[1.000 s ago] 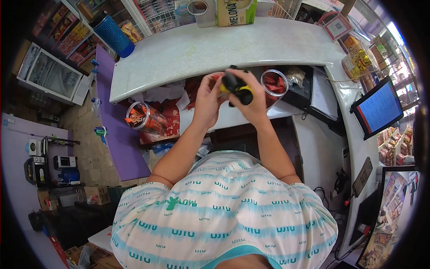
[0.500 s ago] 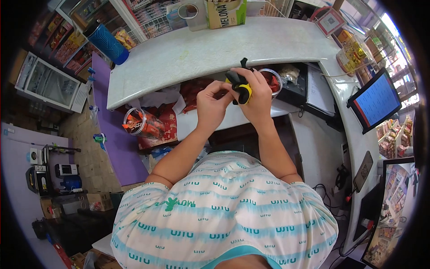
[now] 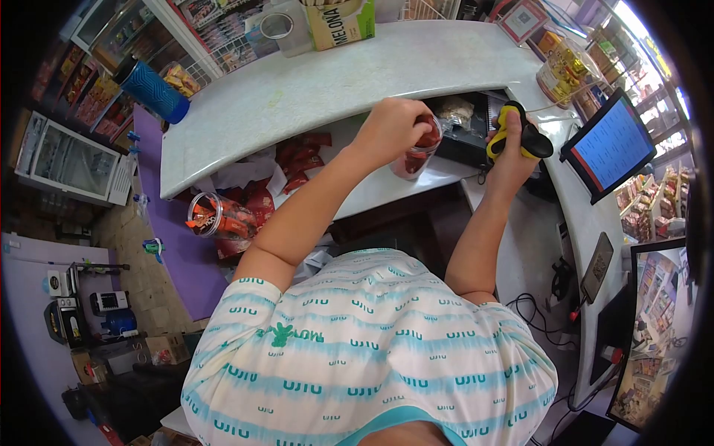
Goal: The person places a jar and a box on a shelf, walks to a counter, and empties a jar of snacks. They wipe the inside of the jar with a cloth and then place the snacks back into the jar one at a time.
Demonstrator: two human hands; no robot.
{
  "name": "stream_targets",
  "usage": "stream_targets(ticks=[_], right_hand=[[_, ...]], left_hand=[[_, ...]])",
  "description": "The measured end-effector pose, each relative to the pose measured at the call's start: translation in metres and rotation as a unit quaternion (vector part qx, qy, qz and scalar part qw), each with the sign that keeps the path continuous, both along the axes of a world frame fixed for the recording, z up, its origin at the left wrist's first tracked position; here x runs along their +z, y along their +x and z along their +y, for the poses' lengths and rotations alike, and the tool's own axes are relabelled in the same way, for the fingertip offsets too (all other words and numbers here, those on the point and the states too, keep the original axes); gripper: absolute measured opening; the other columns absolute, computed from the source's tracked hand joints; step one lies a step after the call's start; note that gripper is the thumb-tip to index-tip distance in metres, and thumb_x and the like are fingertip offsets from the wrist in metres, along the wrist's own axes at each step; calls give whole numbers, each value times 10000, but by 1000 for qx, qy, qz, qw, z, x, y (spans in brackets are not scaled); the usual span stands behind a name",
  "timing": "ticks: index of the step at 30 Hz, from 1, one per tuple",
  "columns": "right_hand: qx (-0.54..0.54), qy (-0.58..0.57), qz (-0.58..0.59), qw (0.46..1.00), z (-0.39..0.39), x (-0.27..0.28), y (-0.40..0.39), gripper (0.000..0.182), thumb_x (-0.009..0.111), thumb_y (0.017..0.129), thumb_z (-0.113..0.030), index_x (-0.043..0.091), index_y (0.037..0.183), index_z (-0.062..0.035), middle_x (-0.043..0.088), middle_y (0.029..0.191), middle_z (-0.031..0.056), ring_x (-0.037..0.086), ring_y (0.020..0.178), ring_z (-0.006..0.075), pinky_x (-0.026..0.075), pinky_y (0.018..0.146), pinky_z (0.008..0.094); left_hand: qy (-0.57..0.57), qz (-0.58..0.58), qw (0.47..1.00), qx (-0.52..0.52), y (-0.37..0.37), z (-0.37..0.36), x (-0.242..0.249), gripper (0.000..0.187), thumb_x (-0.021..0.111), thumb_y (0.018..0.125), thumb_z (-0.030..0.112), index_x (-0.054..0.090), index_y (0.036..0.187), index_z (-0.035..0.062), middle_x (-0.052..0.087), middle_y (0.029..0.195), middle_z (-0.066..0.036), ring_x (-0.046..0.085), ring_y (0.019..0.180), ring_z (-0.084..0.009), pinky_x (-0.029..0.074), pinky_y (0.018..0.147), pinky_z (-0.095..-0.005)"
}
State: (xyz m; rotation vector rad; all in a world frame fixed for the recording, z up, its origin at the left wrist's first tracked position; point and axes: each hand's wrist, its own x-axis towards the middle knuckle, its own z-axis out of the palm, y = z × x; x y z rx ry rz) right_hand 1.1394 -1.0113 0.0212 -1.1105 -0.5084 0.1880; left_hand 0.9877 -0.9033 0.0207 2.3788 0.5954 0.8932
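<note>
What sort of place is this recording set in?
Most likely a small shop's checkout counter: the right hand holds a barcode scanner, a till screen stands alongside, and stocked shelves lie beyond.

White counter (image 3: 357,74) bears a blue tumbler (image 3: 152,91), perhaps a carton (image 3: 336,22).

blue tumbler (image 3: 146,91) and Melona box (image 3: 338,22) on white counter (image 3: 312,89), POS screen (image 3: 611,152) right, tipped jar (image 3: 219,217) below.

"MELONA" stands on the box (image 3: 338,22) on the counter, and "UJIU" repeats across the striped shirt (image 3: 372,349).
</note>
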Motion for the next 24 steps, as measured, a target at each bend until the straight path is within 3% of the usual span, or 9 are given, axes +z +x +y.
stream_targets(ticks=[1, 3, 12, 22, 24], right_hand=[[11, 10, 14, 1000, -2, 0, 1, 307, 716, 846, -214, 600, 1019, 11, 640, 802, 86, 586, 603, 122, 479, 555, 231], [23, 9, 2, 1000, -4, -6, 6, 306, 714, 848, -211, 594, 1025, 8, 637, 798, 84, 584, 600, 122, 478, 555, 230], [66, 7, 7, 998, 0, -19, 4, 283, 721, 842, -189, 594, 1019, -7, 625, 800, 68, 589, 619, 118, 475, 565, 227], [99, -11, -42, 994, 9, -30, -3, 287, 712, 840, -172, 583, 1033, -4, 630, 791, 82, 582, 605, 126, 457, 547, 230], [103, -14, -47, 994, 11, -32, -6, 284, 725, 830, -176, 600, 1017, -3, 634, 787, 62, 583, 615, 110, 452, 568, 221]], left_hand=[[-1, 0, 1000, -3, 7, 4, -5, 235, 696, 731, 141, 703, 933, 23, 677, 806, -167, 672, 739, -275, 524, 695, -319], [23, 169, 984, -51, 18, 10, -11, 249, 699, 703, 142, 710, 928, 36, 680, 825, -171, 667, 755, -294, 525, 715, -346], [-4, 252, 956, -152, 37, 38, -33, 207, 666, 688, 107, 730, 876, 49, 683, 813, -163, 662, 733, -305, 525, 707, -357], [29, 304, 946, -114, 51, 31, -45, 137, 652, 620, 60, 734, 719, 108, 676, 770, -152, 667, 724, -311, 539, 664, -387], [91, 339, 927, -128, 56, 30, -45, 136, 647, 625, 64, 729, 729, 92, 680, 794, -152, 669, 736, -308, 540, 654, -393]])
